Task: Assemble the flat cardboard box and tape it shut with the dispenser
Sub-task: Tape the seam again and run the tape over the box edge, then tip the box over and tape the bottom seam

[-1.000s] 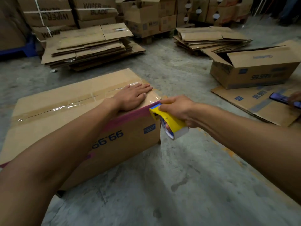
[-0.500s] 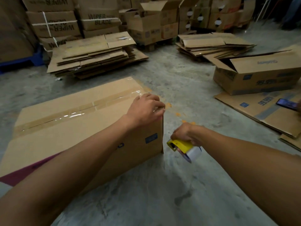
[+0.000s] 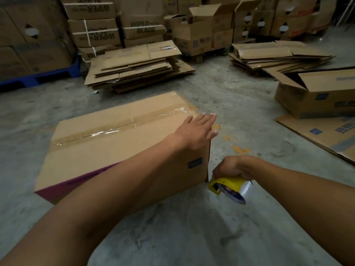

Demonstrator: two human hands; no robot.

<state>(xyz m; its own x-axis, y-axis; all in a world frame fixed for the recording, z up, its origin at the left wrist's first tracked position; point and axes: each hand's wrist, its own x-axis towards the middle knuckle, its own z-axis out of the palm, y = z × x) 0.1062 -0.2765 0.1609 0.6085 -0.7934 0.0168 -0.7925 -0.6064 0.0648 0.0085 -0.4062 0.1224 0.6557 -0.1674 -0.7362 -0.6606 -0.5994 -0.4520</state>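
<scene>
Brown cardboard box (image 3: 123, 139) on concrete floor (image 3: 192, 237), taped seam running left-right; left hand (image 3: 197, 129) flat, fingers extended on its right top edge; right hand (image 3: 231, 167) clenched on yellow tape dispenser (image 3: 228, 186), beside the lower right corner, likely nearer for further taping.

My left forearm (image 3: 123, 181) hides the box's (image 3: 107, 148) near side print; my right hand (image 3: 233, 167) covers the tape dispenser's (image 3: 228, 186) handle.
</scene>
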